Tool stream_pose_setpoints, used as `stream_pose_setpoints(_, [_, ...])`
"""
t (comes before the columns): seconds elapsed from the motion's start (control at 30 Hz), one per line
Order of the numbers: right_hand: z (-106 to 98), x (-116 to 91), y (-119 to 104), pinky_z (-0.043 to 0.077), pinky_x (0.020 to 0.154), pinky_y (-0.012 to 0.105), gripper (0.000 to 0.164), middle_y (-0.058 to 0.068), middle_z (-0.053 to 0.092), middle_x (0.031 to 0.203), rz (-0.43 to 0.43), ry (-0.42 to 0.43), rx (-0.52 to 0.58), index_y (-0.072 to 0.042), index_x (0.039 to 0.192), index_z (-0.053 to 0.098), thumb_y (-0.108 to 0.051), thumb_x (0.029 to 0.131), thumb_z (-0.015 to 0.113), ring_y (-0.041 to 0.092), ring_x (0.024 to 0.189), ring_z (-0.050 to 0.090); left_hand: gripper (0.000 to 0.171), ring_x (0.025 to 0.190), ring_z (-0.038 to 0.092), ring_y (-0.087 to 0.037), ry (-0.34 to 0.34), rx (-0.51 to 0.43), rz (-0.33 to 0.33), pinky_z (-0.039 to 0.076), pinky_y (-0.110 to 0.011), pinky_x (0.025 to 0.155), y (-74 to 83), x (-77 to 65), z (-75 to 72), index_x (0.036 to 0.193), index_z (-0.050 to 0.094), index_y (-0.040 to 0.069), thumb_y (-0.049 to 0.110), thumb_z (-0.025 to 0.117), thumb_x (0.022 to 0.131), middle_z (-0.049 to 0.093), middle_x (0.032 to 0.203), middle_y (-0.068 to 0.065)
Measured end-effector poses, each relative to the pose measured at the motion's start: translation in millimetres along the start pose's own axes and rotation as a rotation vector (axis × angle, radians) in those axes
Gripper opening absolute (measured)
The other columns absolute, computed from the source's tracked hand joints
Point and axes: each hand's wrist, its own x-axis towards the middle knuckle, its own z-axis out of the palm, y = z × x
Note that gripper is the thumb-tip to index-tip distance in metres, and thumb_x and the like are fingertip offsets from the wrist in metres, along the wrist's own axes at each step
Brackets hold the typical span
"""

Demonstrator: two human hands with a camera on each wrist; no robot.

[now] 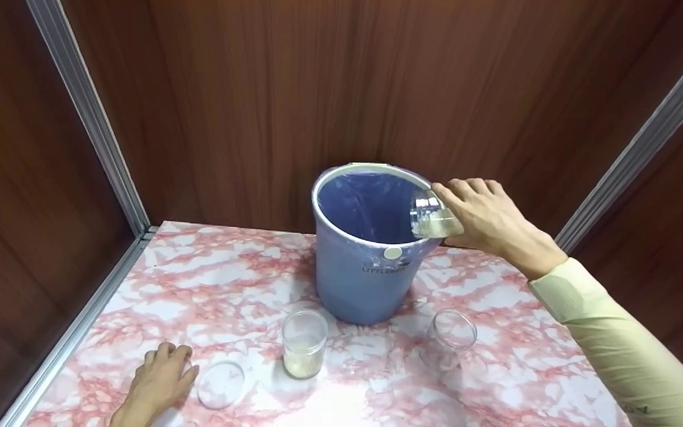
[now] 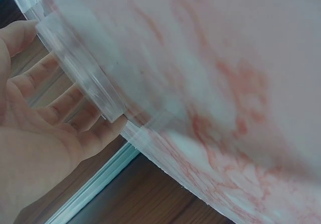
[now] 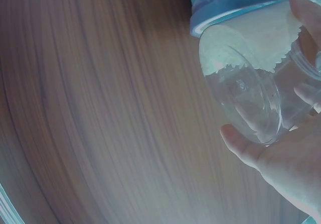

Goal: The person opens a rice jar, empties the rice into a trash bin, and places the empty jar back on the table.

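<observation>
My right hand grips a clear plastic jar from the outside. The jar is tipped on its side at the right rim of a blue lined trash bin, mouth toward the inside. Pale contents lie along the jar's lower side; their kind cannot be made out. On the tabletop, my left hand lies with relaxed fingers just left of a clear lid. In the left wrist view, the fingers are loosely bent beside the lid's edge.
A second clear jar, upright with pale contents at its bottom, stands in front of the bin. To the right lies another round clear lid. Brown wood-grain panels and metal frame strips enclose the red-and-white marbled table.
</observation>
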Motion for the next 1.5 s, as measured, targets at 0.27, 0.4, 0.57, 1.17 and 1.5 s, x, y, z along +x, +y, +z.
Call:
stream_pose_setpoints(0.27, [-2.7, 3.5, -6.4, 0.04, 0.083, 0.055, 0.095, 0.013, 0.051, 0.119, -0.023, 0.012, -0.012, -0.015, 0.133, 0.04, -0.046, 0.055, 0.084, 0.035, 0.107, 0.048, 0.037, 0.101, 0.045, -0.043, -0.03, -0.022, -0.007, 0.043, -0.059, 0.073, 1.4, -1.6, -1.8, 0.115, 0.056, 0.008, 0.033, 0.059, 0.089, 0.047, 0.117, -0.021])
stream_pose_setpoints(0.4, [-2.4, 4.5, -8.5, 0.04, 0.083, 0.055, 0.096, 0.012, 0.052, 0.117, -0.037, 0.034, -0.028, -0.015, 0.133, 0.041, -0.047, 0.053, 0.085, 0.035, 0.105, 0.049, 0.037, 0.099, 0.046, -0.04, -0.046, -0.025, -0.017, 0.044, -0.056, 0.072, 2.8, 0.4, -4.6, 0.114, 0.056, 0.008, 0.035, 0.059, 0.088, 0.048, 0.112, -0.016])
stream_pose_setpoints(0.57, [-0.7, 4.8, -8.8, 0.04, 0.081, 0.054, 0.097, 0.013, 0.051, 0.113, -0.057, 0.052, -0.049, -0.015, 0.132, 0.041, -0.046, 0.052, 0.085, 0.036, 0.104, 0.049, 0.038, 0.097, 0.047, -0.038, -0.062, -0.018, -0.02, 0.044, -0.054, 0.069, 2.8, 1.8, -6.1, 0.113, 0.057, 0.008, 0.036, 0.059, 0.088, 0.048, 0.108, -0.013])
stream_pose_setpoints(1.17, [3.5, 6.4, -5.2, 0.04, 0.078, 0.053, 0.096, 0.016, 0.052, 0.117, -0.09, 0.076, -0.104, -0.016, 0.132, 0.042, -0.044, 0.051, 0.086, 0.037, 0.106, 0.048, 0.033, 0.091, 0.047, -0.033, -0.08, -0.012, -0.026, 0.045, -0.046, 0.064, 3.1, 5.2, -7.1, 0.108, 0.057, 0.01, 0.036, 0.059, 0.088, 0.048, 0.104, -0.011])
stream_pose_setpoints(1.5, [2.8, 5.3, -3.3, 0.041, 0.08, 0.053, 0.1, 0.016, 0.052, 0.119, -0.092, 0.066, -0.108, -0.015, 0.134, 0.04, -0.042, 0.05, 0.087, 0.037, 0.108, 0.047, 0.037, 0.092, 0.047, -0.033, -0.127, -0.007, -0.034, 0.045, -0.051, 0.067, 3.2, 7.8, -12.3, 0.11, 0.057, 0.009, 0.04, 0.057, 0.089, 0.048, 0.105, -0.011])
